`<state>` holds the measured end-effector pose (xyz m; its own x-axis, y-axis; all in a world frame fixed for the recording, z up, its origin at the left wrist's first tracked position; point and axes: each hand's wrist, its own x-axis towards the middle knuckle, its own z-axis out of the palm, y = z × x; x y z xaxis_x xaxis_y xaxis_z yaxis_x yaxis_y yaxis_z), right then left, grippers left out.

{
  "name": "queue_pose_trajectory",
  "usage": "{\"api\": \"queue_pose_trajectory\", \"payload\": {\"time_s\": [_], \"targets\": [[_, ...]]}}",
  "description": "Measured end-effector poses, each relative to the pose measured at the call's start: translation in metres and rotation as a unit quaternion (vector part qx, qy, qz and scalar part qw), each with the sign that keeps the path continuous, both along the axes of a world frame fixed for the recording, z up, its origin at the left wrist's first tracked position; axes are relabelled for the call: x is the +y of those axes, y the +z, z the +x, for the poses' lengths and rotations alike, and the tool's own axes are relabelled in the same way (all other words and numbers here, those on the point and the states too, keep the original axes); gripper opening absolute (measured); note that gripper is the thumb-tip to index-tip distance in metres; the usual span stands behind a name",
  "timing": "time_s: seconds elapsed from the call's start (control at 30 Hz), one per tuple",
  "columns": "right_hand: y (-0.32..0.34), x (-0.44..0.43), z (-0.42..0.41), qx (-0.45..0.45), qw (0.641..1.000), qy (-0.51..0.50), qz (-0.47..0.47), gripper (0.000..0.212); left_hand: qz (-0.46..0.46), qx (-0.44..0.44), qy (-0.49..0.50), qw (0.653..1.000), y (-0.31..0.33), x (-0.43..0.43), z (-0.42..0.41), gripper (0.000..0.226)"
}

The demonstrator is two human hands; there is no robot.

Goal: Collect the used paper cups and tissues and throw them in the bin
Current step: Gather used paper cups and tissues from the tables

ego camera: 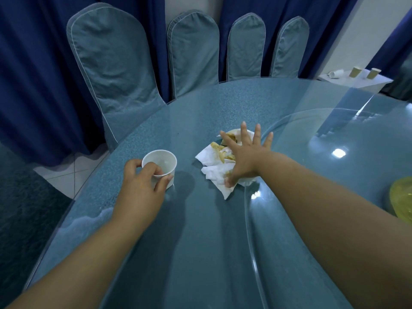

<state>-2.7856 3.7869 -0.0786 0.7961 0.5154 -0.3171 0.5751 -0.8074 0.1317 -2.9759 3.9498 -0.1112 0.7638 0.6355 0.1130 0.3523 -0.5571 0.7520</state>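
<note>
A white paper cup (161,161) stands upright on the glass-topped table (200,241), near its left edge. My left hand (140,186) grips the cup's near side, with fingers curled over the rim. To the right lie crumpled white tissues (211,156) with yellow-brown stains. My right hand (243,157) lies over the tissues with its fingers spread and straight and its thumb on a tissue's near corner. Part of the tissues is hidden under that hand.
Several blue-covered chairs (116,70) stand along the table's far side before dark blue curtains. A small white table (356,82) at the far right carries two tan cups (356,71) and a tipped white cup (335,74). A yellow plastic bag (402,199) sits at the right edge.
</note>
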Motion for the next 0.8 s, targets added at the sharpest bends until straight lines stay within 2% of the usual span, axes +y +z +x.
{"api": "queue_pose_trajectory", "payload": {"time_s": [0.1, 0.2, 0.4, 0.53, 0.63, 0.8], "targets": [[-0.001, 0.002, 0.010, 0.041, 0.999, 0.001, 0.009, 0.135, -0.007, -0.005, -0.001, 1.000, 0.001, -0.001, 0.000, 0.015], [-0.003, 0.000, 0.013, 0.045, 0.999, 0.013, 0.028, 0.128, -0.014, -0.008, -0.005, 1.000, 0.001, -0.003, -0.002, 0.014], [-0.012, -0.009, -0.002, -0.032, 0.994, 0.047, 0.090, 0.083, -0.001, 0.007, -0.006, 1.000, 0.004, -0.012, -0.010, 0.017], [-0.014, -0.011, -0.031, -0.086, 0.991, 0.072, 0.074, 0.056, -0.007, 0.025, -0.011, 1.000, 0.011, -0.017, -0.025, 0.016], [-0.009, -0.016, -0.061, -0.084, 0.990, 0.092, 0.071, 0.054, -0.010, 0.030, -0.016, 0.999, 0.020, -0.019, -0.043, 0.013], [0.014, -0.035, -0.120, -0.070, 0.976, 0.078, 0.189, 0.062, -0.038, -0.029, -0.008, 0.999, 0.050, -0.024, -0.081, 0.013]]}}
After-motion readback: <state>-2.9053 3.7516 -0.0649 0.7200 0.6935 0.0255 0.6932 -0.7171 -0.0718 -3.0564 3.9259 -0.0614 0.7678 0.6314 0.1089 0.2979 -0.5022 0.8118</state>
